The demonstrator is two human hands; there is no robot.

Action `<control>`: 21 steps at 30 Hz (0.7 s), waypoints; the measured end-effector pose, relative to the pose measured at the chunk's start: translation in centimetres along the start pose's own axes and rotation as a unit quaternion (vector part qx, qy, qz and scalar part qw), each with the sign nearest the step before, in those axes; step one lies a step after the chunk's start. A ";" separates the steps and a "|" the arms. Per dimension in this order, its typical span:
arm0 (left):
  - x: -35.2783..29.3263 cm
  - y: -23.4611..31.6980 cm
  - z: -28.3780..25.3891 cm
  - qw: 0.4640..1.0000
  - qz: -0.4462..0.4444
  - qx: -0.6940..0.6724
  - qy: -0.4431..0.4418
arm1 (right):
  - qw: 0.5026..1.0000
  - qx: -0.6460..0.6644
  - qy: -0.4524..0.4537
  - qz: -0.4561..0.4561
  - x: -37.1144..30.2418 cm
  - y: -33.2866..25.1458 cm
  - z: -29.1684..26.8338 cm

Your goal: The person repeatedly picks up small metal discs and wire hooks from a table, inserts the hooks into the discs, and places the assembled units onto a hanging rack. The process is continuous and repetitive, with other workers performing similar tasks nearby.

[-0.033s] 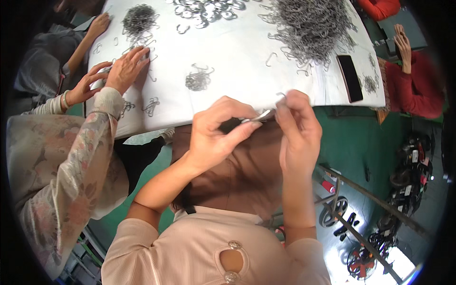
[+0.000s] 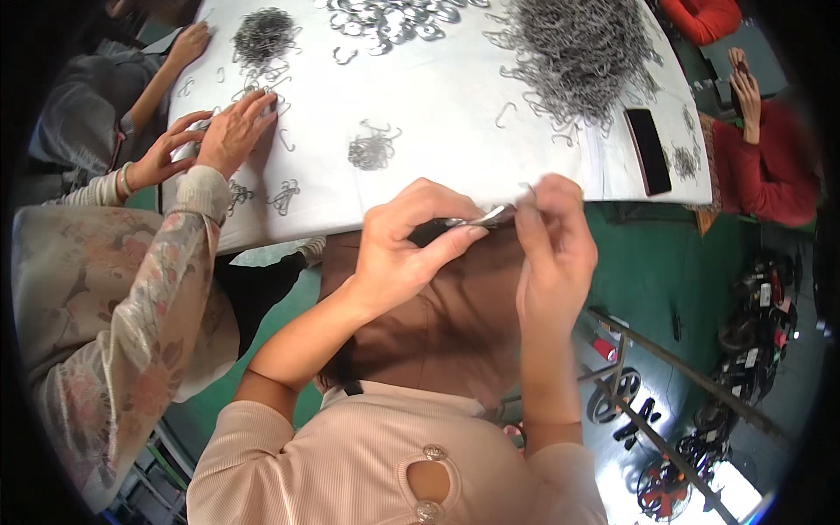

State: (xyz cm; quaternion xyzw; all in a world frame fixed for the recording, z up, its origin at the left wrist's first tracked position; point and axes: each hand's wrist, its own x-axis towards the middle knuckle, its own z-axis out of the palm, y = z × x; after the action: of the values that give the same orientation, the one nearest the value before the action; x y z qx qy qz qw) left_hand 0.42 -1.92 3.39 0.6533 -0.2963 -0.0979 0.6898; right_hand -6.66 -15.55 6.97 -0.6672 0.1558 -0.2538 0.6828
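Observation:
At the near edge of the table, my left hand (image 2: 398, 245) pinches a shiny, curved silver metal piece (image 2: 493, 215) between thumb and fingers. Close beside it my right hand (image 2: 558, 232), a little blurred, has its thumb and fingertips pressed together on a thin wire hook (image 2: 528, 188), whose curved end sticks up above the fingers. Where the hook meets the metal piece is hidden by my fingertips. Beyond my hands, a small heap of wire hooks (image 2: 372, 150) lies on the white tablecloth (image 2: 437, 131).
A large pile of wire hooks (image 2: 577, 61) and a pile of silver metal pieces (image 2: 394, 19) lie farther back. A phone (image 2: 647, 150) rests at the right. A co-worker's hands (image 2: 229, 136) handle hooks at the left. A metal rail (image 2: 691, 372) stands low right.
The whole view has shifted slightly, with the table appearing a bit lower and to the right. Both my hands keep their grip on the metal piece and the hook.

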 end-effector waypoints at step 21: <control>10.8 -7.9 -7.6 0.980 -0.156 0.114 -0.038 | 0.993 0.093 -0.058 -0.034 -1.7 2.3 -1.0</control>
State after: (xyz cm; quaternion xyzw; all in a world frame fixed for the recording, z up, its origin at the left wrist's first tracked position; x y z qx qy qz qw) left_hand 15.18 -2.10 -0.94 0.7613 -0.2263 -0.1949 0.5755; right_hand -8.30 -15.47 4.36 -0.6193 0.0687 -0.2512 0.7407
